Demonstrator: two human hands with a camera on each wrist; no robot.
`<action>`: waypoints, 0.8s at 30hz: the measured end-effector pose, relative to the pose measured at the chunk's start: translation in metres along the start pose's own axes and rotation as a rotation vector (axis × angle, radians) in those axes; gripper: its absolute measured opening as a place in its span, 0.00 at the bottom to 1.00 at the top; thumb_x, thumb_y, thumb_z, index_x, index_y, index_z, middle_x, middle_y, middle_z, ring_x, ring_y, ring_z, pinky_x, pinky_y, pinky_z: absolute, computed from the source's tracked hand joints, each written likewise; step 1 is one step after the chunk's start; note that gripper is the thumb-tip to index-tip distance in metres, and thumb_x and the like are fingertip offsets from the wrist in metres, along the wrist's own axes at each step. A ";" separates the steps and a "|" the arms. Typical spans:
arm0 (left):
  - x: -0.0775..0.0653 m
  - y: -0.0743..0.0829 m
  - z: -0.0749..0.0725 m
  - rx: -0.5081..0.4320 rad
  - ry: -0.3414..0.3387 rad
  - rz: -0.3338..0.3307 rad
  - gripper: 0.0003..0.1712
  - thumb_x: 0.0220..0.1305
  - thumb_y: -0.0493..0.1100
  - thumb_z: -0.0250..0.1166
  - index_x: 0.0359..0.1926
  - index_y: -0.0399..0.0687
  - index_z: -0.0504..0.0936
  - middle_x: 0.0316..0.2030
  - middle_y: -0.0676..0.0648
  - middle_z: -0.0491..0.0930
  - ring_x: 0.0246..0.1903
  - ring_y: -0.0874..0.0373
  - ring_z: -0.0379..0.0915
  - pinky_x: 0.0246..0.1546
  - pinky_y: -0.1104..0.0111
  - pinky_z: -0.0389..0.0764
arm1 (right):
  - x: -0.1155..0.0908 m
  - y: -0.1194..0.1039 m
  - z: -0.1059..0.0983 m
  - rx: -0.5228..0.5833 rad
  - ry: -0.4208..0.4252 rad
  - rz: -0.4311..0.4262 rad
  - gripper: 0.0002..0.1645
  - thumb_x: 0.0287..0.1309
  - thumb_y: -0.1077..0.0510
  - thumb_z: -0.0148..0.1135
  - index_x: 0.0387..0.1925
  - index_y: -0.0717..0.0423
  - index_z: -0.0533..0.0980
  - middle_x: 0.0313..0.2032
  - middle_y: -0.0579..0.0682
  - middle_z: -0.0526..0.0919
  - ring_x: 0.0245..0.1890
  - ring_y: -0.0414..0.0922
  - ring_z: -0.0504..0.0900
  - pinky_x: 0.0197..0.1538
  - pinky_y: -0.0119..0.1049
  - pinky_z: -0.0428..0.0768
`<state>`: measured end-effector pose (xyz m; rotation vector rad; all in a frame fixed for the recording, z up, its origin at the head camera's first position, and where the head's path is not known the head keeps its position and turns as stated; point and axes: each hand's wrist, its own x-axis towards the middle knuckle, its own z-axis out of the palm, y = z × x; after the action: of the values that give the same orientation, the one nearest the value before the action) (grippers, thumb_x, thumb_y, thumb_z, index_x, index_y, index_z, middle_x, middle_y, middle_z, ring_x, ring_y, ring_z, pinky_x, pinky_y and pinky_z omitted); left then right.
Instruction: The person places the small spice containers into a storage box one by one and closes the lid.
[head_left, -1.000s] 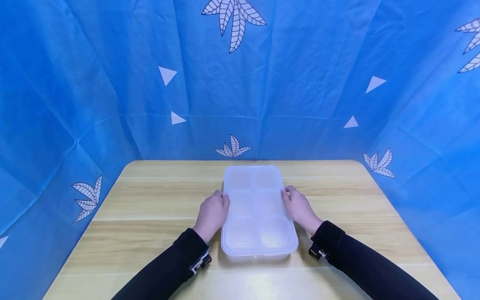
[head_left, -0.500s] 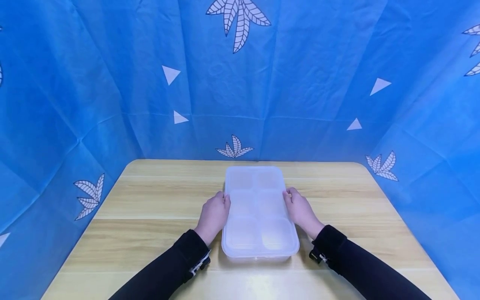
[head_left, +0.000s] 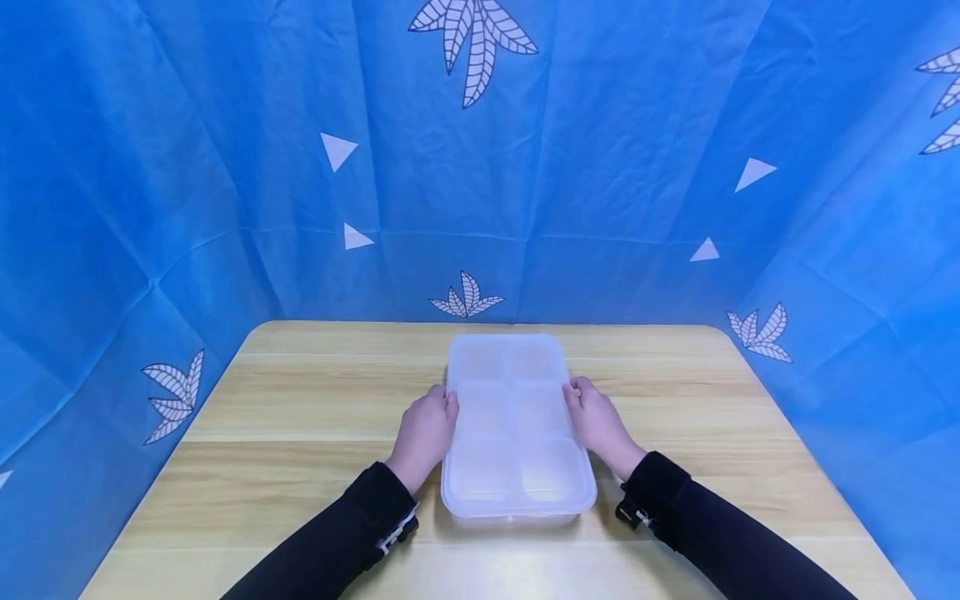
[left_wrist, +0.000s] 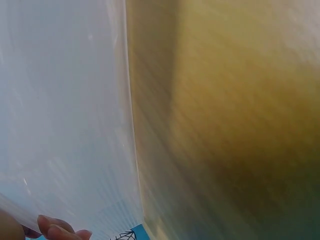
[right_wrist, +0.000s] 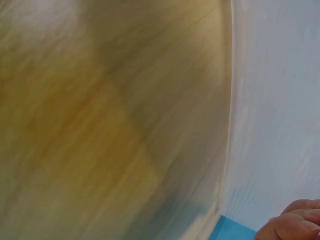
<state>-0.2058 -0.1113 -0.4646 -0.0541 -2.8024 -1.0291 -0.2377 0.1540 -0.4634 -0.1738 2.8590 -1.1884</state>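
A translucent white lidded food container (head_left: 517, 425) with several compartments showing through its lid is in the middle of the head view, its long sides running away from me. My left hand (head_left: 424, 432) grips its left side, thumb at the lid's rim. On the opposite side my right hand (head_left: 602, 423) holds it the same way. The left wrist view has the container's wall (left_wrist: 65, 100) up close, with the left fingertips (left_wrist: 57, 230) against it. Right fingertips (right_wrist: 297, 222) touch the other wall (right_wrist: 280, 100) in the right wrist view. Whether the base touches the table cannot be told.
The container is over a light wood-grain table (head_left: 315, 400) with rounded far corners. Blue cloth (head_left: 600, 150) with white leaf and triangle prints hangs behind the table and along both sides.
Both hands keep their grip, and the container stays in place over the table. Only the head view shifts slightly.
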 end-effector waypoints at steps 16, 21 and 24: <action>0.002 -0.002 -0.010 -0.058 -0.089 -0.065 0.26 0.77 0.49 0.50 0.59 0.30 0.76 0.20 0.48 0.74 0.22 0.56 0.72 0.28 0.63 0.76 | 0.007 -0.001 -0.008 -0.015 -0.004 0.019 0.25 0.77 0.50 0.43 0.57 0.68 0.73 0.38 0.58 0.83 0.34 0.49 0.81 0.39 0.44 0.81; -0.007 0.001 -0.018 -0.053 -0.118 -0.094 0.30 0.76 0.51 0.52 0.64 0.30 0.72 0.19 0.49 0.74 0.18 0.57 0.70 0.21 0.65 0.71 | 0.013 -0.002 -0.012 -0.028 -0.033 0.028 0.26 0.76 0.49 0.45 0.57 0.67 0.74 0.32 0.54 0.82 0.28 0.46 0.78 0.35 0.41 0.77; -0.018 0.003 -0.021 -0.046 -0.132 -0.087 0.31 0.76 0.51 0.53 0.65 0.28 0.70 0.16 0.49 0.71 0.15 0.57 0.67 0.19 0.65 0.69 | 0.019 -0.001 -0.015 -0.042 -0.054 0.027 0.27 0.76 0.48 0.44 0.59 0.67 0.72 0.32 0.54 0.82 0.29 0.46 0.78 0.36 0.41 0.76</action>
<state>-0.1852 -0.1220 -0.4499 -0.0053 -2.9220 -1.1501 -0.2575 0.1617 -0.4520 -0.1663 2.8314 -1.1022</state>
